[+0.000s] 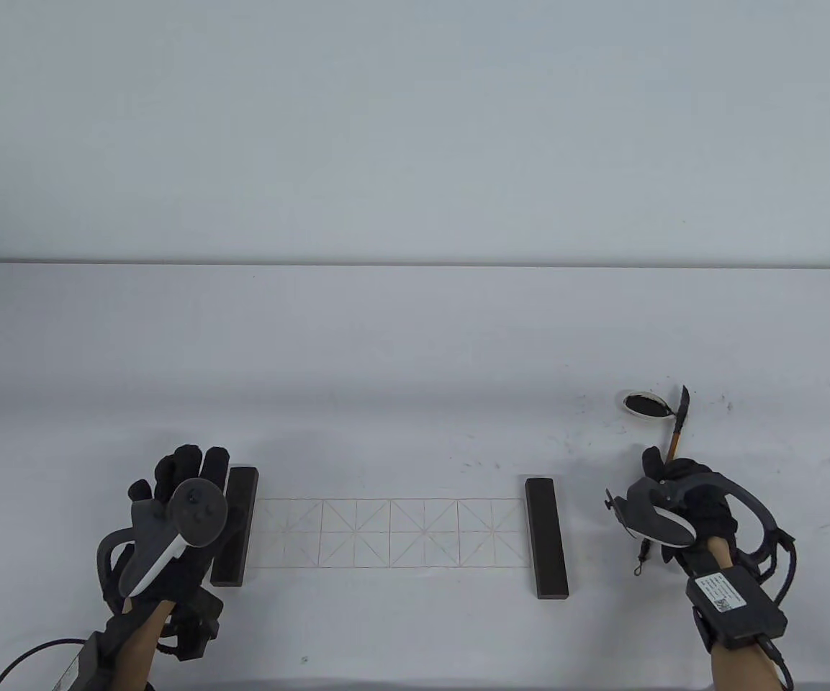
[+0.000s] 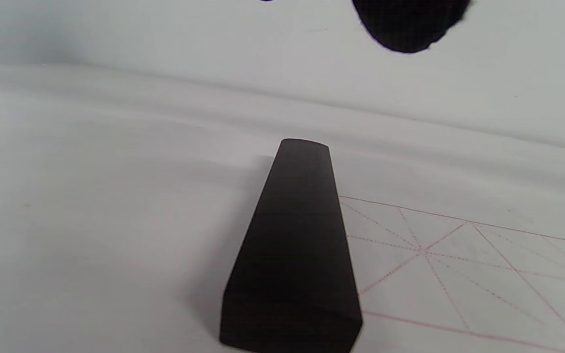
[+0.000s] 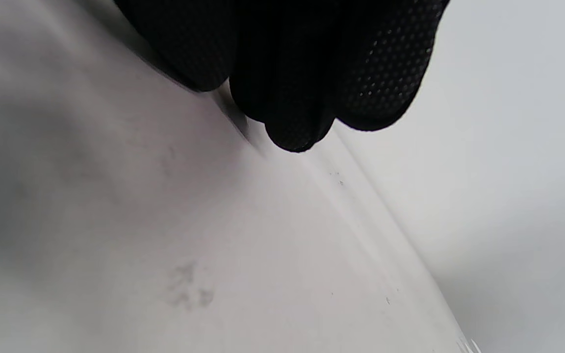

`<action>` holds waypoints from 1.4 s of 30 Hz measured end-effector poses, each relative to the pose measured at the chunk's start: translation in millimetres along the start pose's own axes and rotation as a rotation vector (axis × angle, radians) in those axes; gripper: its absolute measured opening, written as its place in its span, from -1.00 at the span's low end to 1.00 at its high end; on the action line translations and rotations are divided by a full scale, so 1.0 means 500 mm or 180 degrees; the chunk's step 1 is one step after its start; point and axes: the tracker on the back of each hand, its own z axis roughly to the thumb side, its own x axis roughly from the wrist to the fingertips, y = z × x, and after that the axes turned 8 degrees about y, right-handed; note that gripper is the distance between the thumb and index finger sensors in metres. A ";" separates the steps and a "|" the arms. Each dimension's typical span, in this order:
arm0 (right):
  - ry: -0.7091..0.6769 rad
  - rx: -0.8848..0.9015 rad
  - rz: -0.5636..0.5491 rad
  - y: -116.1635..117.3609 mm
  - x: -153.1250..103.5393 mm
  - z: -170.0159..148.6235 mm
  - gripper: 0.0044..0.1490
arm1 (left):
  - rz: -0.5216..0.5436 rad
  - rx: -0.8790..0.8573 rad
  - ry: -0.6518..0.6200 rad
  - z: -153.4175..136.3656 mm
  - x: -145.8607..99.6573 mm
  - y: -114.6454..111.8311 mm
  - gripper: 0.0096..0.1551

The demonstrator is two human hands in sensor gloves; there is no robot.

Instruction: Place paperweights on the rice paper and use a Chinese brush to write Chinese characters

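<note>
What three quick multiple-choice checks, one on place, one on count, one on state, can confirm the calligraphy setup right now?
1. Where is the ink dish?
A. beyond the right hand
B. beside the left hand
C. on the rice paper

2. How many paperweights lie on the table?
A. one
B. two
C. three

3. What about the paper's grid?
A. full of characters
B. half written
C. blank

Answers: 1 A, it sits past the brush tip. 2 B, the left paperweight and right paperweight flank the paper. 3 C, no ink shows in any cell.
</note>
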 end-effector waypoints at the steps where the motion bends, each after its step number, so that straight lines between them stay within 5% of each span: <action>1: -0.0014 0.0004 -0.0003 -0.003 -0.005 -0.001 -0.17 | -0.0010 0.0002 0.0002 0.000 0.000 0.000 0.00; 31: 0.0018 0.0142 -0.0674 0.000 -0.004 -0.003 -0.42 | -0.0099 0.0007 0.0028 -0.001 0.004 -0.003 0.00; 42: 0.0609 0.0492 -0.1055 -0.067 -0.030 -0.069 -0.42 | -0.0043 -0.0018 0.0022 -0.003 0.004 0.000 0.00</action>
